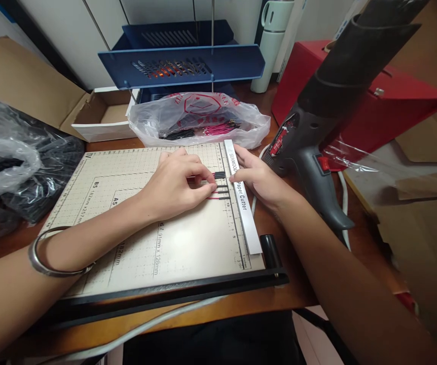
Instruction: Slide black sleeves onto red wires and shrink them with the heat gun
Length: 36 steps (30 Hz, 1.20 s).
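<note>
A cream paper cutter (188, 243) with printed grid lines lies on the desk. Over its board, my left hand (182, 182) is closed, thumb and forefinger pinching a thin wire with a black sleeve. Several red and black wires (222, 192) with black ends lie side by side there, pointing at the white bar (246, 208) along the cutter's right edge. At that bar, my right hand (258, 177) has its thumb on the near face and its fingers around the upper part. The palm of my left hand hides the other ends of the wires.
Behind the cutter is a clear plastic bag (199, 114) holding pink and black wires. A heat gun (317, 121) stands at right before a red box (366, 106). A blue rack (180, 63), a pale flask (274, 50), a white box (106, 114) and plastic-wrapped bundles (32, 157) surround it.
</note>
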Motion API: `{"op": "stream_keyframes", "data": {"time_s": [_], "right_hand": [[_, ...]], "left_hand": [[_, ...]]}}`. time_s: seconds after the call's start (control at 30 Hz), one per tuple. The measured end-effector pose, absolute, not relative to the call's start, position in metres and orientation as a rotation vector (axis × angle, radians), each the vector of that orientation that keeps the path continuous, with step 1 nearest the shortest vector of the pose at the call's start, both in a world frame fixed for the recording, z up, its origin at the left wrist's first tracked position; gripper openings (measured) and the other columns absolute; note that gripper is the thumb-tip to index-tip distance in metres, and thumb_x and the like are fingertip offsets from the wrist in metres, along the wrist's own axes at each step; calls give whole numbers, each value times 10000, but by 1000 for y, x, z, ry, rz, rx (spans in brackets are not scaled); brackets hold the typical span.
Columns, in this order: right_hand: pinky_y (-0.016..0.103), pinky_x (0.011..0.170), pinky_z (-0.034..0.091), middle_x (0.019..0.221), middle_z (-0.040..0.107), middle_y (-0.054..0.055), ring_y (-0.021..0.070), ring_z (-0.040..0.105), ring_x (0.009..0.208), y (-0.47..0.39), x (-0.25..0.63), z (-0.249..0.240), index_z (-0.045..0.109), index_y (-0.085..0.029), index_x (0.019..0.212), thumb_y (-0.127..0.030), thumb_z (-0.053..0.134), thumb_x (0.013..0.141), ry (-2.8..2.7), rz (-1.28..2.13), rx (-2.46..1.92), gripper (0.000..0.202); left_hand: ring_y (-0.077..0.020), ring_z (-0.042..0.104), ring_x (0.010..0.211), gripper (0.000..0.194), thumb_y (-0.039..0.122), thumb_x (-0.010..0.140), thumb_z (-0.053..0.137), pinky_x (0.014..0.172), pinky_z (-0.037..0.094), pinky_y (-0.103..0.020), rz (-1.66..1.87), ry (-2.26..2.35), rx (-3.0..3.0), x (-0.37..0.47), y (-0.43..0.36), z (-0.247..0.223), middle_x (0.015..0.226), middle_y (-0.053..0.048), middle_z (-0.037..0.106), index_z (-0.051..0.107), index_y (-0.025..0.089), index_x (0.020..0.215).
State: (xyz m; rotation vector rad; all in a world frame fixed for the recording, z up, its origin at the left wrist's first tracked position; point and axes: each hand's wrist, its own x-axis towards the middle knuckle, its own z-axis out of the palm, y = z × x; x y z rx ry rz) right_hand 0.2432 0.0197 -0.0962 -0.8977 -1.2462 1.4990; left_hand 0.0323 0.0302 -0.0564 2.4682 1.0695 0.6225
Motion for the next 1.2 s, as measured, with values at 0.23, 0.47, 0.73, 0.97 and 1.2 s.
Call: {"op": "stream_keyframes", "data": {"time_s": [0.23,0.47,0.73,0.97,1.2], "right_hand": [[487,1218,435,1403,712,16,309,630,1324,20,245,-97,608,-259,1308,-139,674,661,-1258,1510,-908,661],[506,1205,454,1353,738,16,319,639,1319,18,243,-94,618,-262,1299,-135,672,646,-1243,1480,-973,667],[486,1214,453,1318,751,27,296,647,1304,17,239,-93,626,-242,1272,-121,657,671,-1230,1427,-1000,613],[479,1181,476,1334,745,21,297,664,1278,18,240,-94,626,-252,1281,-146,673,698,-1272,1413,-1006,595],[474,1176,480,1350,736,23,300,662,1279,18,243,-95,612,-249,1313,-135,662,663,-1288,1428,-1006,662]], "left_hand": [[-219,583,834,169,321,869,705,811,374,-402,645,1100,2477,32,31,-55,808,-35,762,806,226,772],[-221,584,859,193,359,915,696,856,371,-411,664,1189,2501,30,35,-55,830,-33,756,799,224,824],[-223,580,863,182,347,920,709,834,350,-406,659,1213,2506,30,36,-58,825,-35,753,819,228,837],[-235,592,893,187,360,923,711,844,360,-416,623,1170,2498,30,36,-57,847,-41,772,829,240,841],[-231,586,875,167,331,915,718,850,370,-421,631,1164,2493,31,35,-58,841,-39,774,825,232,834]]}}
